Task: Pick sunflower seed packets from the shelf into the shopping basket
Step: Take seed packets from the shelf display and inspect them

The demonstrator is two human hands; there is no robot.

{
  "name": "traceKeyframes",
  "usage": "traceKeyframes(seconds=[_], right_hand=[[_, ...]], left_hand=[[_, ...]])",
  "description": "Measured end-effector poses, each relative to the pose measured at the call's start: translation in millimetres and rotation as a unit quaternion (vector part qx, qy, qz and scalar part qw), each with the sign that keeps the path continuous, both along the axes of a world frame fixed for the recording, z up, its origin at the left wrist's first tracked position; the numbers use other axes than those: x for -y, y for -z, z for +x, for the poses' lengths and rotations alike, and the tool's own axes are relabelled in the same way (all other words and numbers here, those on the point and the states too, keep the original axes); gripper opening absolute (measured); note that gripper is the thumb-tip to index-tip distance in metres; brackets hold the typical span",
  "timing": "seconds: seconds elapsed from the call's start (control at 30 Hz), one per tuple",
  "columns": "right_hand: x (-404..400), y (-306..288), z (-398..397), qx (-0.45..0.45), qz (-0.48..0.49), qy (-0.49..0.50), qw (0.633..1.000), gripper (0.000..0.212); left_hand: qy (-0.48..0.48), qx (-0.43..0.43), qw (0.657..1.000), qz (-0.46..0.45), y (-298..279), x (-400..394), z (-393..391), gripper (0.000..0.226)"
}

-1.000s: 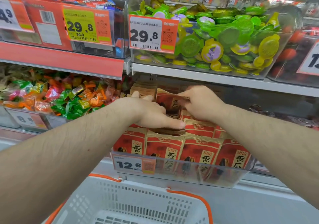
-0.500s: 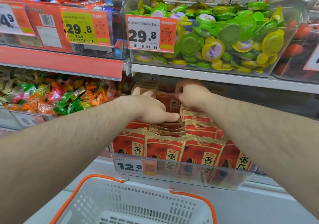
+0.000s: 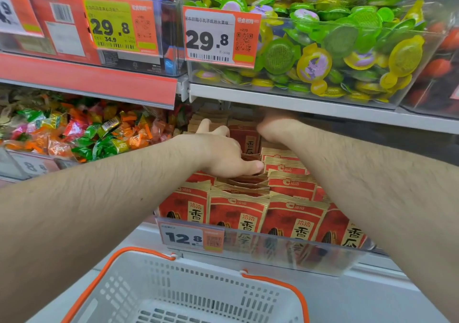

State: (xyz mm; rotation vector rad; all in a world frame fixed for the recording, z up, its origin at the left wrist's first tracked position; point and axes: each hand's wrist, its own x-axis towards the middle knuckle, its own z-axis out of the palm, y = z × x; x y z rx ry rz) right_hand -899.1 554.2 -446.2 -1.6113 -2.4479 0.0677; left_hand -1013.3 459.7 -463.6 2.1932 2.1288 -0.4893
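Your two bare forearms reach from the lower corners toward the shelf (image 3: 310,105). Below them sits the white shopping basket (image 3: 188,295) with orange rim, nothing visible inside it. On the lower shelf level, a clear-fronted bin holds the red sunflower seed packets (image 3: 293,213) in upright rows, behind a price tag (image 3: 191,237) reading 12.8. Above, a clear tub of green and yellow jelly cups (image 3: 347,46) carries a 29.8 tag; wrapped candies (image 3: 87,133) lie to the left. Your left hand (image 3: 221,153) rests on the packet tops, fingers extended and relaxed, holding nothing. Your right hand (image 3: 275,128) reaches under the shelf edge at the rear packets; its fingers are hidden, so its grip cannot be told.
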Motion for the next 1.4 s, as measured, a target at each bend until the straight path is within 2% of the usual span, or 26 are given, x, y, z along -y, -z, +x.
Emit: traceKeyframes(seconds=[0.1,0.27,0.37,0.5,0.57,0.63,0.7,0.77,0.83,0.9,1.0,1.17,1.27,1.4], right_hand=[[3,3,6,-0.025,0.019,-0.023,0.999,0.032],[8,0,7,0.003,-0.135,-0.05,0.99,0.023],[13,-5,9,-0.008,-0.18,-0.076,0.981,0.027],[26,-11,20,-0.014,-0.178,-0.073,0.981,0.037],[33,-13,26,-0.02,-0.171,-0.073,0.982,0.036],[42,-15,32,-0.024,-0.15,-0.095,0.984,0.029],[53,-18,37,-0.036,-0.115,-0.125,0.985,0.031],[64,-20,42,-0.08,-0.091,-0.14,0.983,0.028],[74,-21,48,-0.14,-0.087,-0.151,0.975,0.023],[83,-20,52,-0.173,-0.086,-0.155,0.969,0.025],[94,-22,50,-0.198,-0.034,-0.165,0.966,0.027],[111,-35,39,-0.252,0.024,-0.176,0.951,0.028],[124,-41,33,-0.296,0.068,-0.18,0.936,0.017],[145,-54,26,-0.362,0.127,-0.201,0.901,0.014]], left_hand=[[0.004,0.009,1.0,0.01,-7,11,2,0.092],[0.005,0.006,0.999,0.032,-12,25,4,0.088],[0.008,0.007,0.999,0.037,-14,32,6,0.082],[0.014,0.023,0.998,0.057,-16,41,10,0.074],[0.014,0.034,0.996,0.078,-17,46,12,0.069],[0.019,0.053,0.99,0.128,-18,53,12,0.058],[0.033,0.069,0.976,0.202,-19,60,10,0.041],[0.059,0.086,0.952,0.287,-22,68,5,0.031],[0.078,0.123,0.923,0.356,-25,72,-2,0.038],[0.071,0.18,0.895,0.401,-31,74,-6,0.042],[0.04,0.278,0.84,0.465,-40,79,-10,0.037],[-0.015,0.397,0.747,0.534,-44,94,-12,0.039],[-0.007,0.445,0.695,0.565,-52,102,-12,0.047],[0.01,0.495,0.628,0.6,-72,115,-8,0.027]])
